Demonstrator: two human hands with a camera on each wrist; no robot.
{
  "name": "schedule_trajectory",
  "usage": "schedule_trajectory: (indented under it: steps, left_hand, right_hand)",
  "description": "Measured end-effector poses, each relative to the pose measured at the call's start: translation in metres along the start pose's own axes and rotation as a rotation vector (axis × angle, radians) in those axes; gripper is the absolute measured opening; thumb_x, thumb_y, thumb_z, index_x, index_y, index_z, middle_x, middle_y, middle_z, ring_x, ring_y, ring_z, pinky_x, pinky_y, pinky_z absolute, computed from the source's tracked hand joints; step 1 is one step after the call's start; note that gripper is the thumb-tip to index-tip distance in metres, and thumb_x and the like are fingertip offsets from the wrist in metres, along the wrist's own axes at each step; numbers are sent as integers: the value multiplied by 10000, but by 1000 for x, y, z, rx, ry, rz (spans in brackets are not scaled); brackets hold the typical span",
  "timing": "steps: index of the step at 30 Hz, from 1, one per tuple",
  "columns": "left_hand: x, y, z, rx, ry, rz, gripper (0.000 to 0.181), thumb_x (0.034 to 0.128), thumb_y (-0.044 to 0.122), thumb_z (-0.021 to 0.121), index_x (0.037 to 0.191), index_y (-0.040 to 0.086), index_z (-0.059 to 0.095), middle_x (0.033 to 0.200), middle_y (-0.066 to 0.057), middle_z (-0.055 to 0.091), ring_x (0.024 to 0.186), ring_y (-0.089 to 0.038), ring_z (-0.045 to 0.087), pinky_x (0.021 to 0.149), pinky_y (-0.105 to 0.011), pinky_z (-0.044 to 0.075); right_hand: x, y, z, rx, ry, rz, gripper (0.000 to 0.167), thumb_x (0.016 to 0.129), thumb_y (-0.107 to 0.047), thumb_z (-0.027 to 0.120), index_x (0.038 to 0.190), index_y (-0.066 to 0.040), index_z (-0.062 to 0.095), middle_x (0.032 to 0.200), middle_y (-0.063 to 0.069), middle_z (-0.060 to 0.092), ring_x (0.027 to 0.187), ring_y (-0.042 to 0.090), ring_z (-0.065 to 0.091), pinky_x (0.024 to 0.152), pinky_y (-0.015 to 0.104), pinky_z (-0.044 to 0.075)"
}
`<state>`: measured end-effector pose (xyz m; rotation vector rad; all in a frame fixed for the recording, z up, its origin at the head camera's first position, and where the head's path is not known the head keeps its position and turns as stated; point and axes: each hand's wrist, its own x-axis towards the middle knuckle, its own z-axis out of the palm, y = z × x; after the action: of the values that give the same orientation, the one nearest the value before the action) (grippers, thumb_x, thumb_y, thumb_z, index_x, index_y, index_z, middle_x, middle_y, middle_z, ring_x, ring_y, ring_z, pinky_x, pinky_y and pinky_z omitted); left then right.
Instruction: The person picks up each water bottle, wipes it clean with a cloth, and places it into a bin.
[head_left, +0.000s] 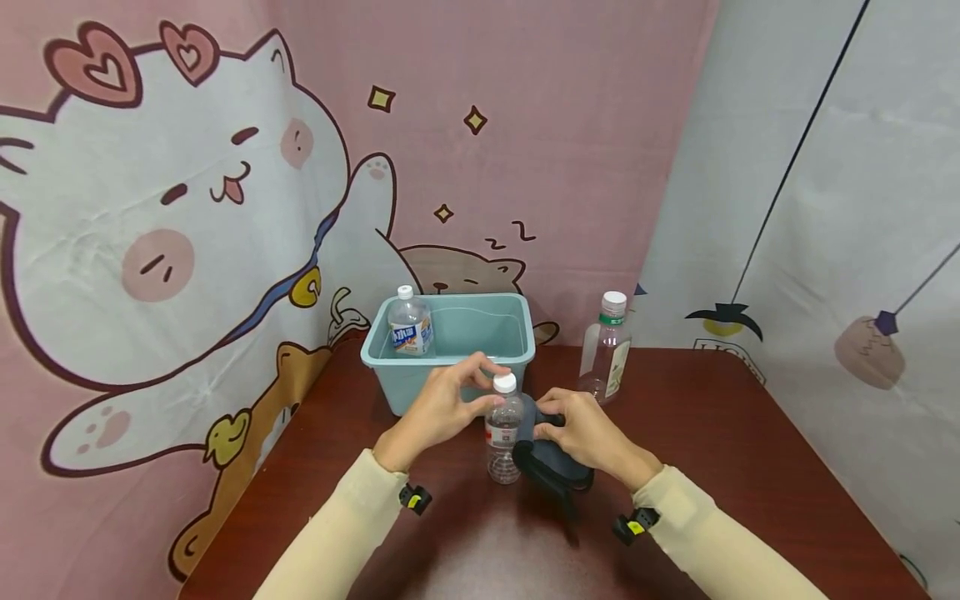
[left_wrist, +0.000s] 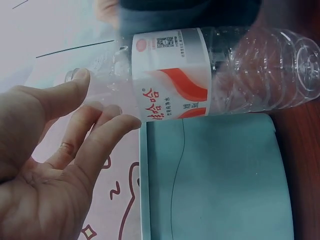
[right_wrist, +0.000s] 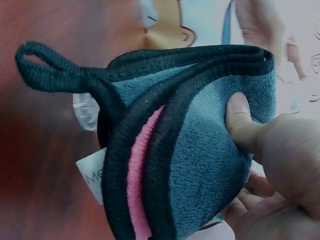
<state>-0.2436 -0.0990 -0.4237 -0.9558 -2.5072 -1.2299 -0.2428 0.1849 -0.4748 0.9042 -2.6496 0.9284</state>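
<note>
My left hand pinches a clear plastic water bottle near its white cap, thumb on one side and fingers on the other. The bottle stands upright on the table and has a white and red label. On its right, my right hand grips a folded grey cleaning cloth and holds it against or very near the bottle's side. Black edging, a hanging loop, a white tag and a strip of pink inside the fold show in the right wrist view. The cloth hides part of the bottle there.
Behind the hands stands a light blue plastic bin, with a bottle with a blue and white label upright inside. A larger clear bottle with a white cap and green ring stands at the back right of the dark red table.
</note>
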Motion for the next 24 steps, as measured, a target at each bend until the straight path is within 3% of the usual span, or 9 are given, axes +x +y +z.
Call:
schedule_trajectory:
  steps: [7, 15, 24]
  left_hand:
    - [1, 0, 1, 2, -6, 0, 395, 1029, 162, 914, 1368, 267, 740, 1089, -5, 848, 1176, -227, 877, 1095, -470, 695]
    - [1, 0, 1, 5, -6, 1, 394, 1032, 160, 910, 1372, 263, 739, 1100, -13, 852, 1164, -220, 878, 1080, -462, 701]
    - [1, 1, 1, 11, -8, -3, 387, 1036, 166, 907, 1372, 258, 740, 1133, -16, 860, 1146, -218, 879, 1038, -440, 708]
  right_hand:
    - [-8, 18, 20, -26, -75, -42, 270, 967, -100, 963, 1224, -41, 908, 1172, 44, 851, 1081, 228, 847, 917, 381, 725]
    - [-13, 29, 37, -32, -183, -18, 209, 983, -100, 949, 1178, -33, 911, 1193, 105, 843, 1071, 248, 838, 887, 386, 718]
    - [-13, 35, 45, 2, -227, -52, 99, 973, -60, 947, 1052, -113, 921, 1083, 50, 832, 962, 120, 799, 796, 286, 673]
